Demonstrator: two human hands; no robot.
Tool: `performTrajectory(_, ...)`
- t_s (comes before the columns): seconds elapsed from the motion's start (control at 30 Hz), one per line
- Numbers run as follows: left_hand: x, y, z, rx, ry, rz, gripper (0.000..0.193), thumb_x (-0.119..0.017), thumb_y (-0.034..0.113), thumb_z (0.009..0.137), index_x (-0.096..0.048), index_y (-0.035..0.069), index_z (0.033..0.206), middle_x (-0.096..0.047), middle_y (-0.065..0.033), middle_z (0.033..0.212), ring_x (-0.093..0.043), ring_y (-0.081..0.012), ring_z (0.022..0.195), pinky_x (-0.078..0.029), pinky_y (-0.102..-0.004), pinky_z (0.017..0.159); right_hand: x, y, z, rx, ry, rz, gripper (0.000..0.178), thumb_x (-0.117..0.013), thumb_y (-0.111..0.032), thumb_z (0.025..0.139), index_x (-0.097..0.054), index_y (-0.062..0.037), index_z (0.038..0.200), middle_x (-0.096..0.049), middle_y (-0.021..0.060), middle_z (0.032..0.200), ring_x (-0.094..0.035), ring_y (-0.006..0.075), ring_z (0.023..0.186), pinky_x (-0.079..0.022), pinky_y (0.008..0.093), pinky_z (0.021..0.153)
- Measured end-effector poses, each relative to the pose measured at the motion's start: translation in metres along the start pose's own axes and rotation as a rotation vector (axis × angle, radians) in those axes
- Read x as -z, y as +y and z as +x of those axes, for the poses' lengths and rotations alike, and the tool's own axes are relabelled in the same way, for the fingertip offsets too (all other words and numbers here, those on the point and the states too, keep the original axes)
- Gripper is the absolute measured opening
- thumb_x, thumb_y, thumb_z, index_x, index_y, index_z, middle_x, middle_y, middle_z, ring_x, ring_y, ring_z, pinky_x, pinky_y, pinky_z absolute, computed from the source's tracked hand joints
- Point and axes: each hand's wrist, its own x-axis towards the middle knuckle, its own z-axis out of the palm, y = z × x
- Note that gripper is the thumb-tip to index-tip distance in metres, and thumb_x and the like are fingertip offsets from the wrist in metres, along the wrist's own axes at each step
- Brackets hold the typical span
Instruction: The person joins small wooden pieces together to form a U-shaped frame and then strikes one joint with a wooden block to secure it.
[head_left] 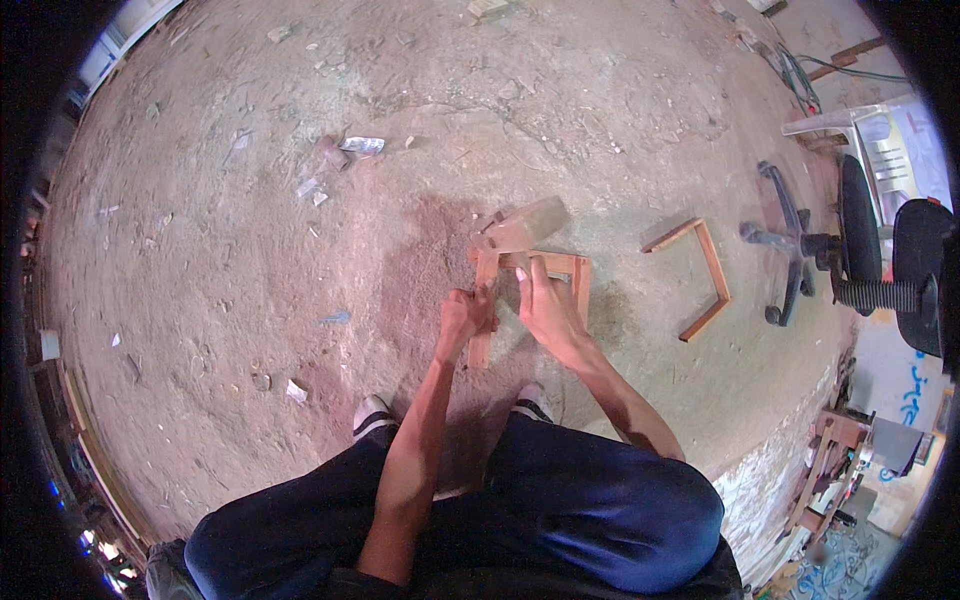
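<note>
A small frame of reddish-brown wooden bars (582, 290) stands on the dirt floor between my feet. My left hand (466, 318) is closed around its left bar. Beside it, my right hand (548, 308) is closed on the short handle of a mallet. The mallet's pale, block-shaped head (528, 226) is smeared by motion and lies over the frame's far left corner. That corner is partly hidden behind the mallet head, and I cannot tell whether the two touch.
To the right lies a second, three-sided wooden piece (708, 262). Beyond it an office chair base (785, 243) lies on its side. Paper scraps and a foil wrapper (362, 145) litter the floor at the far left. A wooden rack (830, 470) stands at the lower right.
</note>
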Motion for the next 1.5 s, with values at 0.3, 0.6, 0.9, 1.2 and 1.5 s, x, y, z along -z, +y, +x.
performTrajectory(0.3, -0.001, -0.042, 0.037, -0.154, 0.033, 0.253, 0.062, -0.055, 0.053, 0.095, -0.074, -0.005, 0.086, -0.072, -0.0242, 0.082, -0.074, -0.0379, 0.085, -0.058, -0.0425, 0.080, -0.014, 0.002, -0.005, 0.039, 0.016, 0.067, 0.030, -0.052, -0.017, 0.102, -0.049, 0.0053, 0.122, -0.061, 0.0276, 0.064, -0.063, 0.0473, 0.058, -0.048, 0.0530, 0.051)
performTrajectory(0.6, -0.009, -0.044, 0.042, -0.095, 0.151, 0.251, 0.061, -0.056, 0.051, 0.095, -0.071, -0.005, 0.078, -0.070, -0.0244, 0.073, -0.072, -0.0399, 0.078, -0.057, -0.0465, 0.074, -0.019, 0.012, 0.001, 0.048, 0.056, 0.049, 0.030, -0.051, -0.019, 0.102, -0.048, 0.0025, 0.122, -0.061, 0.0268, 0.065, -0.063, 0.0474, 0.059, -0.049, 0.0534, 0.051)
performTrajectory(0.9, -0.002, -0.010, 0.008, -0.100, 0.087, 0.138, 0.063, -0.058, 0.051, 0.094, -0.069, -0.009, 0.076, -0.069, -0.0271, 0.074, -0.072, -0.0419, 0.080, -0.056, -0.0487, 0.074, -0.031, 0.024, -0.006, 0.115, 0.129, 0.025, 0.029, -0.051, -0.023, 0.103, -0.049, 0.0022, 0.118, -0.063, 0.0252, 0.065, -0.064, 0.0466, 0.061, -0.049, 0.0520, 0.051)
performTrajectory(1.2, -0.011, -0.036, 0.027, 0.014, 0.049, 0.142, 0.067, -0.056, 0.054, 0.095, -0.067, -0.013, 0.096, -0.067, -0.0364, 0.095, -0.067, -0.0490, 0.099, -0.054, -0.0519, 0.087, -0.018, 0.002, -0.015, 0.186, 0.163, -0.061, 0.036, -0.047, -0.019, 0.104, -0.048, 0.0074, 0.128, -0.065, 0.0324, 0.081, -0.064, 0.0503, 0.088, -0.049, 0.0529, 0.083)
performTrajectory(1.5, -0.017, -0.038, 0.030, -0.046, 0.082, 0.124, 0.061, -0.061, 0.049, 0.093, -0.068, -0.011, 0.089, -0.068, -0.0344, 0.086, -0.069, -0.0481, 0.092, -0.056, -0.0516, 0.080, -0.020, 0.008, -0.016, 0.041, 0.079, -0.041, 0.030, -0.047, -0.020, 0.104, -0.052, 0.0065, 0.117, -0.065, 0.0335, 0.085, -0.062, 0.0523, 0.097, -0.048, 0.0530, 0.089)
